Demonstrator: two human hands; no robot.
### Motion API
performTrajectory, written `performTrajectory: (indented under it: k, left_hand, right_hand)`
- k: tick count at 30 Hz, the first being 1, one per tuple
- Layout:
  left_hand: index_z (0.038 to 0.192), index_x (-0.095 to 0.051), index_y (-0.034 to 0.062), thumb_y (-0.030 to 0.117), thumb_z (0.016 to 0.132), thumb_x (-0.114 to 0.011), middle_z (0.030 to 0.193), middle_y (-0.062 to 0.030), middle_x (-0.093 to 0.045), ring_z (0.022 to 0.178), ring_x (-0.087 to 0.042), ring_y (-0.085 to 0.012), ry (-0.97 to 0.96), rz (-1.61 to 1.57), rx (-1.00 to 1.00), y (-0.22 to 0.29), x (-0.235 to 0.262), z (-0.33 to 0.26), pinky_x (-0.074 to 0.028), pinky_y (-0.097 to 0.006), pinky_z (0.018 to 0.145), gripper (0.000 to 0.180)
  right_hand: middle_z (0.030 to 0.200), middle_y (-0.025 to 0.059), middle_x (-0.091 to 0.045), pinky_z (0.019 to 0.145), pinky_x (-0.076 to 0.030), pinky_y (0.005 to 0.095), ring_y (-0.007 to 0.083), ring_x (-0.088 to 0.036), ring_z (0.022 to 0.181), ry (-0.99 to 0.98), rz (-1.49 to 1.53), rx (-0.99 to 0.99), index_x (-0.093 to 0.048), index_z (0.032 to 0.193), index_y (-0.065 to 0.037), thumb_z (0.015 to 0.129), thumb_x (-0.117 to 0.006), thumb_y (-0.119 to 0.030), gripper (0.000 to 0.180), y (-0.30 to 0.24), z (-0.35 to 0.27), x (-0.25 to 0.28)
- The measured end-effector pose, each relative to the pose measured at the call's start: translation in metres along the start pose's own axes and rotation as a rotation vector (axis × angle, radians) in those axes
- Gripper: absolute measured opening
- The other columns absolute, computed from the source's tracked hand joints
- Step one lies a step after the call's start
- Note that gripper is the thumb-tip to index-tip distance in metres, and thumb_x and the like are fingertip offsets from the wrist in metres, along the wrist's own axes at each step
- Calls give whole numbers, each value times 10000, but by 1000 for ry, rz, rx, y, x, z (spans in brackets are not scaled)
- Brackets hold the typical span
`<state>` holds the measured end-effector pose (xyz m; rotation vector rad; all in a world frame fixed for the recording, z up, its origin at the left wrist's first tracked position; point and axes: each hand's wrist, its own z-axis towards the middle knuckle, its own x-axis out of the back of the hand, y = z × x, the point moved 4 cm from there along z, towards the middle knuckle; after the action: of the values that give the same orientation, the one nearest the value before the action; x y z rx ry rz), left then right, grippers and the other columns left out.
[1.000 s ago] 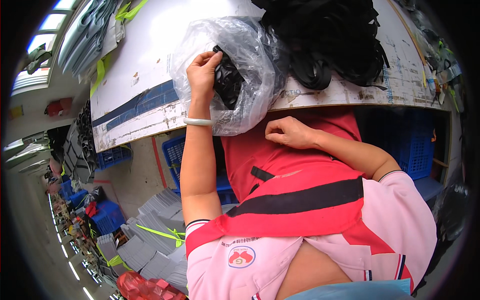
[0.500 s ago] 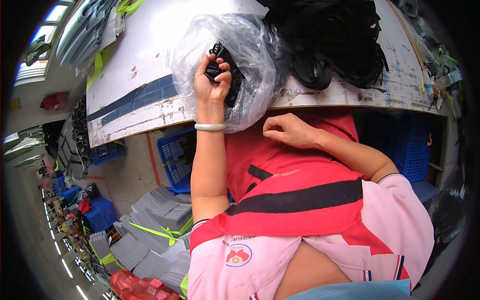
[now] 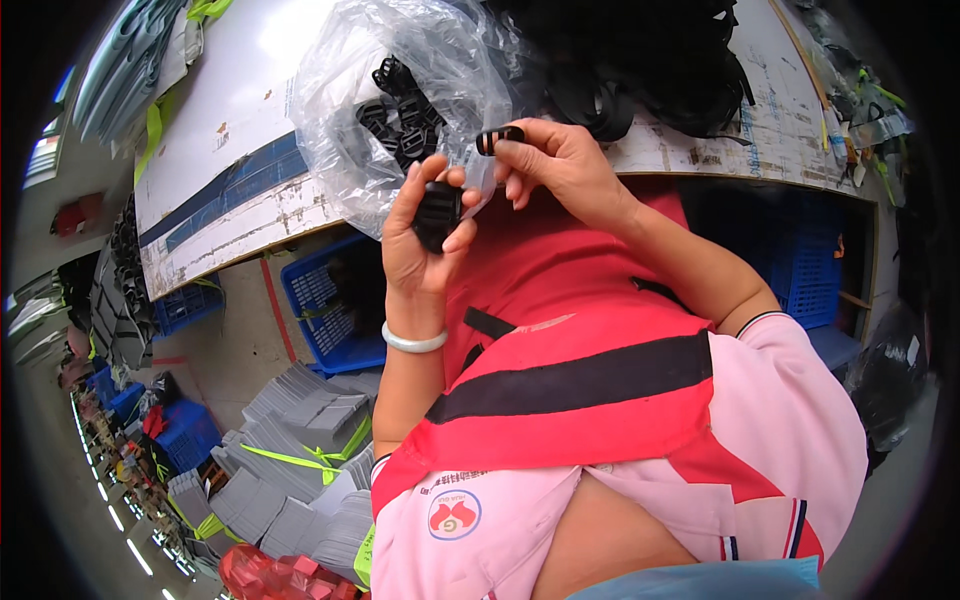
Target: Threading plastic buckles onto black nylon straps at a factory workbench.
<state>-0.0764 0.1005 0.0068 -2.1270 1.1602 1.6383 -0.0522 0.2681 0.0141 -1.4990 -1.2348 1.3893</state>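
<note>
My left hand (image 3: 418, 255) is closed around several black plastic buckles (image 3: 438, 215) just off the table's front edge. To its right, my right hand (image 3: 580, 175) pinches one black slotted buckle (image 3: 499, 140) between thumb and fingertips. The two hands are apart. Beyond them, a clear plastic bag (image 3: 335, 110) lies opened on the table, with a pile of black buckles (image 3: 408, 105) inside. How many pieces my left palm holds is hidden by the fingers.
A heap of black straps (image 3: 640, 60) lies on the worn white table (image 3: 230, 140) at the far right. Grey folded material (image 3: 135, 60) sits at the far left. Below are a blue crate (image 3: 330, 300) and stacked grey sheets (image 3: 310, 410) tied with yellow-green bands.
My left hand has come back out of the bag toward me with black buckles in it. My right hand has moved up and now pinches a buckle.
</note>
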Motion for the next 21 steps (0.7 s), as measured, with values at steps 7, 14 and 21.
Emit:
performTrajectory:
  k: [7,14,21]
  left_hand:
    - [1151,-642,-23,84,885,-677,739,10,-594,530,-489,-32,262,807,-303,-40,3,-13,-321,-163,394,288]
    - [1066,-666,-8,92,909,-645,677,-13,-605,487,-479,-42,175,682,-307,-39,-3,-2,-311,-166,400,187]
    - [995,-587,19,164,951,-578,866,-66,-587,664,-523,-100,71,391,-71,-31,9,-12,-346,-174,396,152]
  right_hand:
    - [833,65,-630,542,-514,200,90,-609,614,50,302,-85,-546,1086,13,1009,-500,-223,253,23,-21,-6]
    - [751,-6,-579,528,-445,194,45,-524,627,77,92,-6,-524,1030,-44,981,-543,-161,128,26,-30,-17]
    - [867,100,-654,688,-510,283,199,-652,770,273,-775,404,-661,931,-22,866,-658,-114,113,-41,-29,62]
